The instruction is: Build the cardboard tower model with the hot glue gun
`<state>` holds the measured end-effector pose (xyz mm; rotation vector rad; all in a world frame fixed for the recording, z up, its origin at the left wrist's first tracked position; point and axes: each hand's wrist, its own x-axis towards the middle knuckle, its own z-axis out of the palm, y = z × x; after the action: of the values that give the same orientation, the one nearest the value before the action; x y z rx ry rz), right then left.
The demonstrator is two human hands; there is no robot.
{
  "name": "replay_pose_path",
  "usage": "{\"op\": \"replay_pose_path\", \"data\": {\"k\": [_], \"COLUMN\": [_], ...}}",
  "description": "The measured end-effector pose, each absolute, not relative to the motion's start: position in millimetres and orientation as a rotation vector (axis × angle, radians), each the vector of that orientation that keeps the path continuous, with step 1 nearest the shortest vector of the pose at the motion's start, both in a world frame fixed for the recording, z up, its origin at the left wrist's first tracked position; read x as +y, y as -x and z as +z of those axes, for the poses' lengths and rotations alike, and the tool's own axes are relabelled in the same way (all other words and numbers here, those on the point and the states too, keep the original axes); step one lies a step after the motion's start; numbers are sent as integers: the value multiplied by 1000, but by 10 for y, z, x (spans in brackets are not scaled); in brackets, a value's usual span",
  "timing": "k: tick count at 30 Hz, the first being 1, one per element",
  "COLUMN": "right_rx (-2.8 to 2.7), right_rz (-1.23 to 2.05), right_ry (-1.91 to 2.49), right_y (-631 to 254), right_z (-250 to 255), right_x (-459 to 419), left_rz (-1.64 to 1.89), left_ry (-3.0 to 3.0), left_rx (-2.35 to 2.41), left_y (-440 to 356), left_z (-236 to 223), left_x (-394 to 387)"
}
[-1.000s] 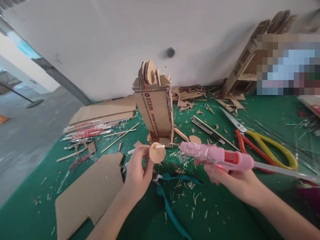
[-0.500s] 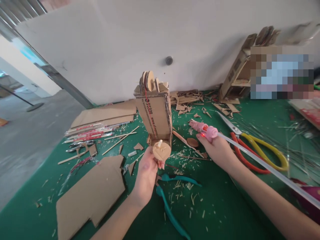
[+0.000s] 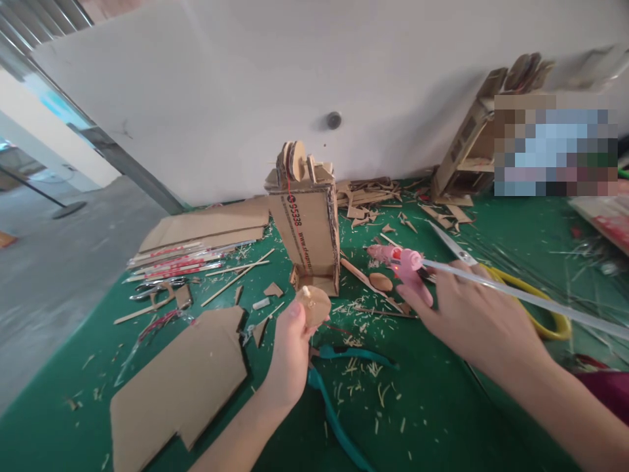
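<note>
My left hand (image 3: 291, 344) is closed on a small cardboard disc (image 3: 315, 308) with a short pale stick standing up from its face. Beyond it a tall cardboard box (image 3: 309, 229) stands upright, with round cardboard wheels (image 3: 293, 160) on top. To the right is a pink glue gun (image 3: 400, 261), its red light on and a long clear glue stick (image 3: 521, 295) trailing from its back. My right hand (image 3: 484, 314) is just behind the gun's handle, thumb apart from the fingers and no longer wrapped round the handle; some fingertips are hidden.
Teal-handled pliers (image 3: 339, 419) lie near the front. Scissors (image 3: 535, 308) with yellow handle showing are partly beneath my right arm. A cut cardboard sheet (image 3: 177, 387), wrapped sticks (image 3: 171, 261) and scraps (image 3: 368, 196) surround the box. Another cardboard structure (image 3: 466, 144) stands at the back right.
My right hand has loosened from the glue gun's handle and drawn back to the right, over the red scissor handle. The disc in my left hand has tilted and moved slightly down.
</note>
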<state>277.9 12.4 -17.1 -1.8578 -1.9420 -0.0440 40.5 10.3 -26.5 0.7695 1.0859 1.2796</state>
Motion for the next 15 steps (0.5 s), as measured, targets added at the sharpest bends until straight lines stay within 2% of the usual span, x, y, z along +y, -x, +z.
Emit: {"op": "replay_pose_path", "data": {"k": [2, 4, 6, 8, 10, 12, 15], "right_rx": [-2002, -1997, -1975, -1951, -1718, -1549, -1494], "right_rz": [-288, -307, 48, 750, 1188, 1397, 1349], "right_ry": [2007, 2066, 1941, 1700, 1507, 1390, 1253], "right_y": [-2795, -2742, -2595, -2370, -2118, -1898, -1699], "right_z": [-117, -53, 35, 143, 242, 301, 280], "right_x": [-27, -151, -223, -232, -188, -120, -35], "left_rz": [1284, 1284, 1288, 1329, 1367, 1351, 1307], "left_ry": [-801, -846, -859, -830, -789, -760, -713], "left_rx": [1088, 1067, 1051, 1075, 1091, 1055, 976], "left_y": [-404, -404, -408, -419, -438, -467, -531], "left_z": [-264, -274, -299, -322, -323, -295, -230], "left_x": [111, 117, 117, 105, 84, 62, 39]}}
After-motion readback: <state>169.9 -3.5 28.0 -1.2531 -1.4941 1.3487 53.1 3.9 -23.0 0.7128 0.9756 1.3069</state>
